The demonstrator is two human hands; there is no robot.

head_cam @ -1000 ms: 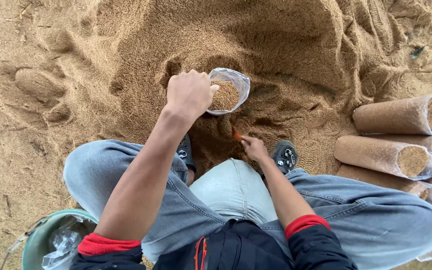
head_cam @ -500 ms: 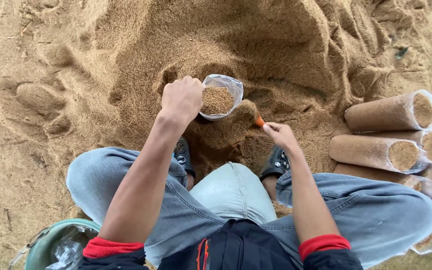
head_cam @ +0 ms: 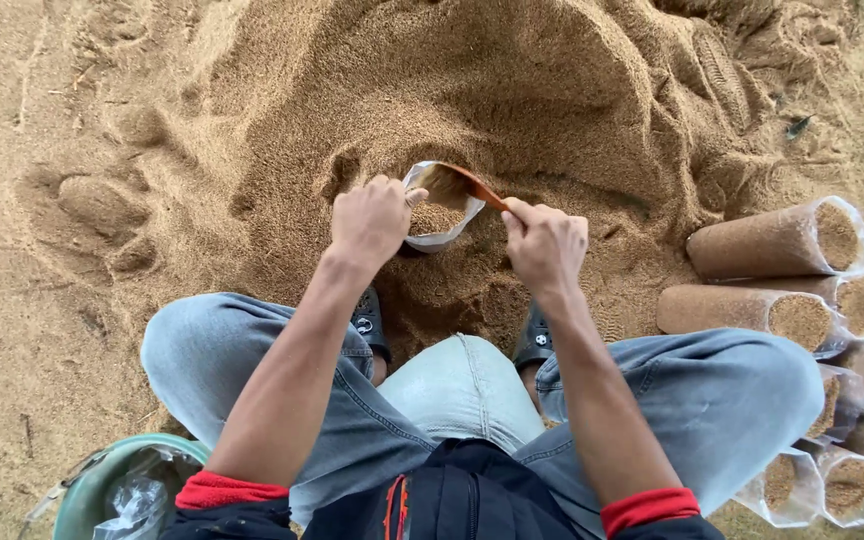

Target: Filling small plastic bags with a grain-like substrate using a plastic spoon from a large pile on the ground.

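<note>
Clear plastic bag [head_cam: 439,215], part-filled with sawdust, upright against sawdust heap [head_cam: 512,90]; rim pinched in left hand [head_cam: 372,220] fingers. Orange scoop [head_cam: 472,183], gripped in closed right hand [head_cam: 544,245], tipped into bag mouth. Filled bags [head_cam: 782,240] lying at right.

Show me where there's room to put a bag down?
Bare ground lies left of the heap, above the green bucket. The right side is crowded with filled bags. The left hand and right hand fill the middle.
</note>
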